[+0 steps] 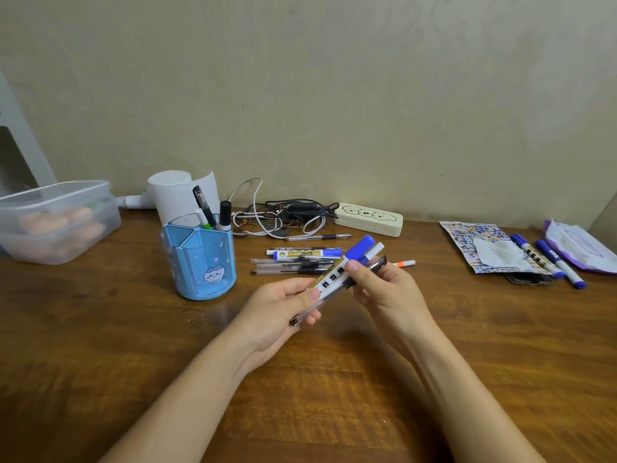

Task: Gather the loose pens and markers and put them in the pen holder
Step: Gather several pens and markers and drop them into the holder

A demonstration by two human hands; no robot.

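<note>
Both hands hold one bundle of pens and markers (337, 274) above the table's middle: a blue-capped marker, a white one and a clear pen. My left hand (283, 309) grips the lower end, my right hand (380, 289) the upper part. The blue pen holder (200, 262) with a cat picture stands to the left and has three pens upright in its back compartments. Behind the hands lies a pile of loose pens with a blue marker (300, 259). A single pen (317, 236) lies farther back, an orange-tipped pen (404, 263) pokes out by my right hand, and three blue markers (551, 260) lie far right.
A clear plastic box (56, 222) sits at the far left. A white paper roll (180, 195) stands behind the holder. Tangled cables (277, 215) and a cream case (367, 218) lie along the wall. A patterned pouch (484, 248) and a purple packet (581, 248) lie at right.
</note>
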